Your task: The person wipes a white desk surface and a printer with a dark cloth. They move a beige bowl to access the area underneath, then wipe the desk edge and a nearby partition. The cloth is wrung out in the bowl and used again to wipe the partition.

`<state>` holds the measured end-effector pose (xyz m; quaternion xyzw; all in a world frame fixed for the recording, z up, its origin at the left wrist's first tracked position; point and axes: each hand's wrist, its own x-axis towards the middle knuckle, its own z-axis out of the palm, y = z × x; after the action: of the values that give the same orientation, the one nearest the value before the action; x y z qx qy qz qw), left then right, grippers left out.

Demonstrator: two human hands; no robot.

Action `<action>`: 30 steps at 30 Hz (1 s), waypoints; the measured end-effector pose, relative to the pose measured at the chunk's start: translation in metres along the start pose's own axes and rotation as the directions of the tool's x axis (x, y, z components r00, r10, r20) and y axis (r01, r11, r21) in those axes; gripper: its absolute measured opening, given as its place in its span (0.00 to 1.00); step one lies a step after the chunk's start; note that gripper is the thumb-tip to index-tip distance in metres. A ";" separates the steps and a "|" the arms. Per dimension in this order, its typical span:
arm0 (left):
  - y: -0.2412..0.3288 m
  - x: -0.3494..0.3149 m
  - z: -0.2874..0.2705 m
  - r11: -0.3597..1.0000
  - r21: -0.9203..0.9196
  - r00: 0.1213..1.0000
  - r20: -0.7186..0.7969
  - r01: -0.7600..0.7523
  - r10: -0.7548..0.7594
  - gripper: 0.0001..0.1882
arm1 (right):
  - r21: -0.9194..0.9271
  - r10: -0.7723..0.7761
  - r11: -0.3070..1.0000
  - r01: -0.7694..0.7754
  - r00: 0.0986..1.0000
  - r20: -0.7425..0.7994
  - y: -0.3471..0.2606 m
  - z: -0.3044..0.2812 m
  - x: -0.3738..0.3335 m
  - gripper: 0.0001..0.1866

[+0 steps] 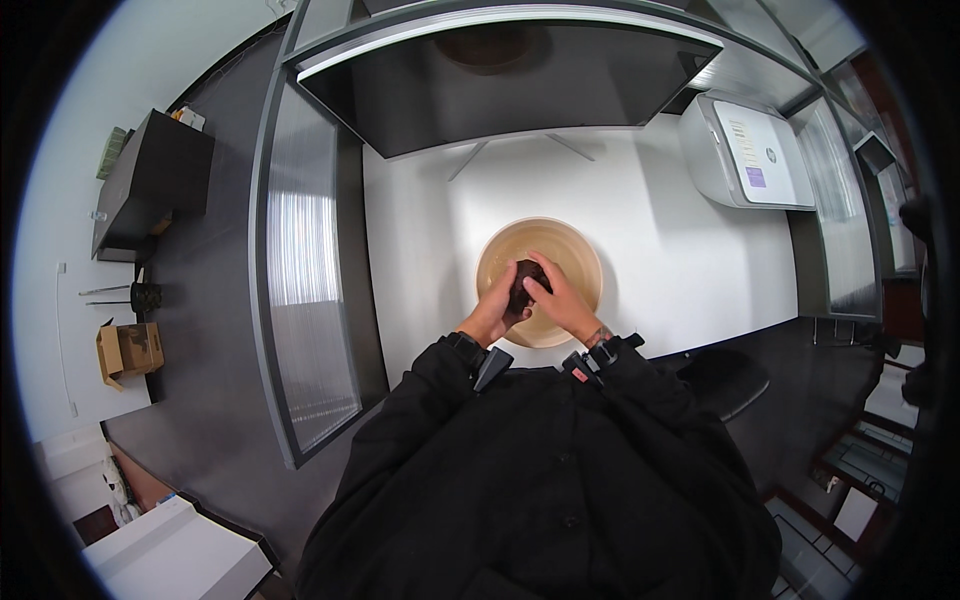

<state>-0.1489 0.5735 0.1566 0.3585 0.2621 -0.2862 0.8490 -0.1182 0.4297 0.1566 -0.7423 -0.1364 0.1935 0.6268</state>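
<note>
Over a round beige basin (588, 262) on the white desk, both my hands hold one dark reddish-brown lump (524, 287), whose exact kind I cannot make out. My left hand (492, 306) cups it from the left, fingers curled round its side. From the right, my right hand (562, 298) closes on it, with the thumb and fingers pressed against its surface. The lump is partly hidden by my fingers. The inside of the basin looks pale and smooth around my hands. Both wrists carry black straps with small devices.
Behind the basin a wide black monitor (510, 85) stands on thin legs. A white-and-grey printer (755, 150) sits at the desk's back right. Ribbed translucent partitions (312, 270) border the desk. A black chair (725, 382) is at the near right; a cardboard box (130, 352) lies far left.
</note>
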 end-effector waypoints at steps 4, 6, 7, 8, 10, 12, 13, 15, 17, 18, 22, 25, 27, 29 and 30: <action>-0.008 0.006 0.010 0.977 0.197 0.993 -0.068 -0.078 0.093 0.17 | -0.133 -0.009 0.991 -0.001 0.997 -0.076 0.002 0.005 -0.002 0.17; -0.010 0.007 0.012 0.966 0.228 0.987 -0.079 -0.120 0.141 0.16 | -0.039 0.117 0.992 -0.122 0.986 -0.118 0.001 0.008 0.000 0.15; -0.011 0.007 0.012 0.957 0.255 0.983 -0.087 -0.136 0.162 0.16 | -0.049 0.096 0.994 -0.102 0.989 -0.111 0.001 0.008 0.000 0.15; -0.011 0.007 0.012 0.950 0.273 0.980 -0.088 -0.148 0.178 0.16 | -0.047 0.122 0.991 -0.128 0.986 -0.109 0.001 0.008 0.000 0.15; -0.012 0.007 0.011 0.933 0.333 0.976 -0.112 -0.141 0.187 0.16 | -0.070 0.175 0.981 -0.183 0.979 -0.107 0.003 0.008 0.000 0.15; -0.014 0.009 0.007 0.918 0.377 0.973 -0.140 -0.121 0.185 0.17 | -0.093 0.195 0.975 -0.204 0.976 -0.098 0.007 0.009 0.001 0.15; -0.015 0.011 0.005 0.912 0.396 0.971 -0.157 -0.106 0.181 0.17 | -0.144 0.197 0.967 -0.212 0.974 -0.117 0.011 0.009 0.003 0.16; -0.021 0.018 0.001 0.886 0.437 0.956 -0.164 -0.151 0.244 0.19 | -0.158 0.160 0.971 -0.181 0.977 -0.141 0.020 0.011 0.006 0.16; -0.027 0.024 -0.003 0.833 0.485 0.917 -0.139 -0.267 0.375 0.20 | -0.207 0.178 0.957 -0.205 0.974 -0.142 0.028 0.012 0.009 0.17; -0.029 0.025 -0.007 0.789 0.547 0.906 -0.122 -0.279 0.405 0.20 | -0.193 0.241 0.944 -0.269 0.958 -0.156 0.031 0.013 0.011 0.18; -0.027 0.024 -0.012 0.683 0.684 0.890 -0.111 -0.255 0.443 0.22 | -0.049 0.455 0.888 -0.457 0.889 -0.046 0.029 0.011 0.014 0.19; -0.018 0.014 -0.009 0.751 0.655 0.935 -0.209 -0.083 0.285 0.22 | 0.049 0.528 0.848 -0.528 0.849 0.007 0.017 0.007 0.013 0.20; -0.009 0.007 -0.008 0.746 0.666 0.943 -0.238 -0.014 0.231 0.22 | 0.020 0.435 0.900 -0.435 0.901 -0.007 0.010 0.005 0.015 0.22; -0.002 0.001 -0.009 0.680 0.733 0.935 -0.218 -0.031 0.278 0.22 | -0.010 0.428 0.903 -0.430 0.894 0.134 0.003 -0.012 0.013 0.23; 0.001 -0.002 -0.010 0.712 0.702 0.943 -0.222 -0.023 0.249 0.21 | -0.027 0.452 0.889 -0.456 0.869 0.199 0.000 -0.019 0.012 0.24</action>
<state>-0.1521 0.5825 0.1521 0.7063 0.2351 -0.2409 0.6227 -0.0985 0.4180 0.1576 -0.7236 -0.0185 0.4104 0.5546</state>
